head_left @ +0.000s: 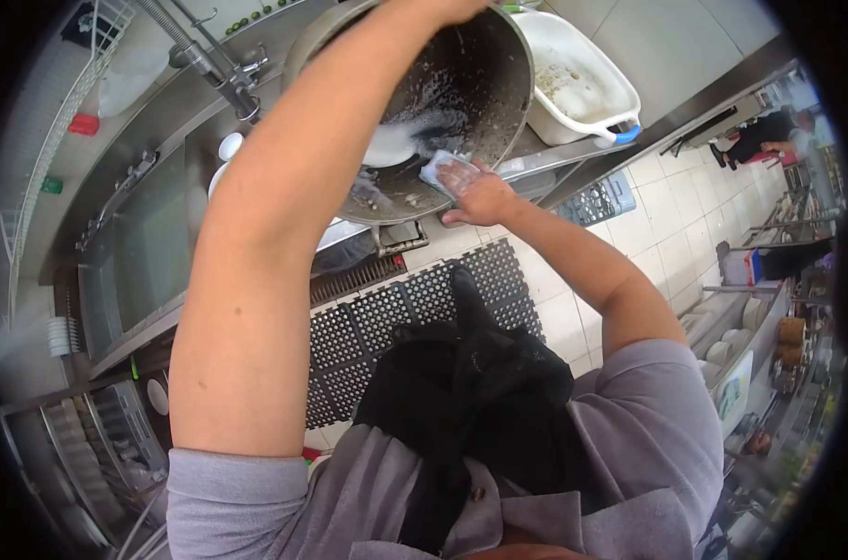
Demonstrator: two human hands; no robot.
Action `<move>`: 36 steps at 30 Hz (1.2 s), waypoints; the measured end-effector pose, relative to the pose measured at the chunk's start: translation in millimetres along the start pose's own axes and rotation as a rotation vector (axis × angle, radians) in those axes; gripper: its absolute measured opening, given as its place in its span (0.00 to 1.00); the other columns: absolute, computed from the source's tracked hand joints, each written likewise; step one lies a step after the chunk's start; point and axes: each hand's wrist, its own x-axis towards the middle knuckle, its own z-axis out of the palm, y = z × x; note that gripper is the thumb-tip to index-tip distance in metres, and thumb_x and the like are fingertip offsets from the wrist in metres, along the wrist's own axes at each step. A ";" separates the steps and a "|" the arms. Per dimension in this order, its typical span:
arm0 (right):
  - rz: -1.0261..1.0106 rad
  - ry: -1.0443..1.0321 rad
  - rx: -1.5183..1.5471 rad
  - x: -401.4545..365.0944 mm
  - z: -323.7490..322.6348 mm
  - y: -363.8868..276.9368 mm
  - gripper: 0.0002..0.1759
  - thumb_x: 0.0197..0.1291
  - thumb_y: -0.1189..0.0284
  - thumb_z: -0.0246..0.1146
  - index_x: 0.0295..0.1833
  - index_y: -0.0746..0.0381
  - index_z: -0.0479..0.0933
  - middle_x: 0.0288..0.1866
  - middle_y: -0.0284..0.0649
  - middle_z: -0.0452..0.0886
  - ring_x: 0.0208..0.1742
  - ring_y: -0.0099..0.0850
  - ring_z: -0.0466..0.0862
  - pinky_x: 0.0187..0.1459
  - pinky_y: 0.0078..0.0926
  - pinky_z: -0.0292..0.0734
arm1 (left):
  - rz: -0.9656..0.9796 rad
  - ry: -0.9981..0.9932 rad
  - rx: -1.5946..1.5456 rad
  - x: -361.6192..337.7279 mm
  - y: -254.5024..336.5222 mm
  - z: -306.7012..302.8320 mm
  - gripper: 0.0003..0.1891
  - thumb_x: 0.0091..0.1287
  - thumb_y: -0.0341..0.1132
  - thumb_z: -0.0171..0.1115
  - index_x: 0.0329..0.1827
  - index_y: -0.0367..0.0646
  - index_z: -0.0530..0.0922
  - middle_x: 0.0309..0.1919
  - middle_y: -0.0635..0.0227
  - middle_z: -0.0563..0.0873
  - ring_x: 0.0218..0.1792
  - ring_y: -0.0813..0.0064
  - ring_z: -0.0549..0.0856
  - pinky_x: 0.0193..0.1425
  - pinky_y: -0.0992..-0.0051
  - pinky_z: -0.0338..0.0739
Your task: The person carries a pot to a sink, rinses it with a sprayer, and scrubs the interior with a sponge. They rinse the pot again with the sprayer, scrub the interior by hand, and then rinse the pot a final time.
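A large dark metal pot (485,84) is tipped toward me at the top centre, with white suds and murky liquid inside. My left hand (447,7) is at the pot's far rim, cut off by the frame's top edge; its fingers are hidden. Inside the near right wall of the pot, my right hand (480,193) presses a pale, soapy cloth or sponge (441,175) against the metal, its fingers over it.
Right of the pot stands a white basin (620,89) with foamy residue. A sink (144,252) and a spring-hose faucet (200,61) are at the left. Black perforated mats (349,327) cover part of the tiled floor. Another person (760,140) is at the far right.
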 end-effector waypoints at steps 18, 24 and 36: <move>0.311 0.217 0.273 40.3 4.2 -88.6 0.33 0.63 0.54 0.62 0.68 0.62 0.66 0.67 0.50 0.72 0.69 0.45 0.72 0.67 0.52 0.66 | -0.880 0.770 -1.443 -340.8 -35.0 99.2 0.24 0.80 0.53 0.43 0.37 0.40 0.71 0.29 0.66 0.76 0.33 0.72 0.77 0.43 0.70 0.75; 0.187 0.313 0.987 64.1 -33.9 -136.7 0.33 0.74 0.52 0.47 0.74 0.64 0.63 0.73 0.56 0.67 0.75 0.49 0.65 0.73 0.42 0.60 | -1.001 0.854 -1.168 -325.2 -27.5 52.7 0.26 0.78 0.51 0.43 0.22 0.44 0.63 0.13 0.70 0.65 0.12 0.77 0.64 0.17 0.73 0.63; 0.359 -0.138 0.193 55.8 21.8 -21.5 0.39 0.75 0.44 0.35 0.79 0.61 0.56 0.81 0.47 0.54 0.82 0.38 0.53 0.80 0.41 0.44 | -0.972 0.737 -0.877 -288.8 -14.8 46.1 0.26 0.78 0.49 0.46 0.20 0.45 0.64 0.12 0.70 0.67 0.11 0.77 0.67 0.14 0.74 0.62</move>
